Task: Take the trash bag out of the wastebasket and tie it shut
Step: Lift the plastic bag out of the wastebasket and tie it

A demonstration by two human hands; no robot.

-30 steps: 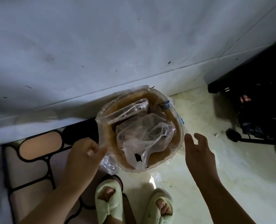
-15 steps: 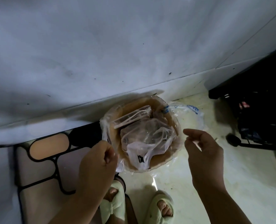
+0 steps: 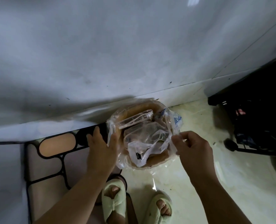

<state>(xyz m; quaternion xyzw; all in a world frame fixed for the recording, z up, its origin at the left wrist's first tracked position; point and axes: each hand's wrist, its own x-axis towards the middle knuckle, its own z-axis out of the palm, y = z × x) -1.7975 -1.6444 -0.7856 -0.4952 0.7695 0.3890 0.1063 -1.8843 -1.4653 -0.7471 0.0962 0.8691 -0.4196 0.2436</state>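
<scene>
Head view: we see the bag point(image 3: 177, 122) lining the wastebasket point(image 3: 135, 109), with clear wrappers inside it. Our left hand point(image 3: 101, 149) lies flat, fingers straight, at the wastebasket's left side, thumb against the bag's edge. Our right hand point(image 3: 194, 150), at the wastebasket's right side, pinches the bag's lifted edge.

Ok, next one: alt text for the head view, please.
A person's right hand pinches the right edge of a clear plastic trash bag lining a round brown wastebasket on the floor by a white wall, while the left hand rests against the bag's left side. The person's pale green slippers show below.
</scene>
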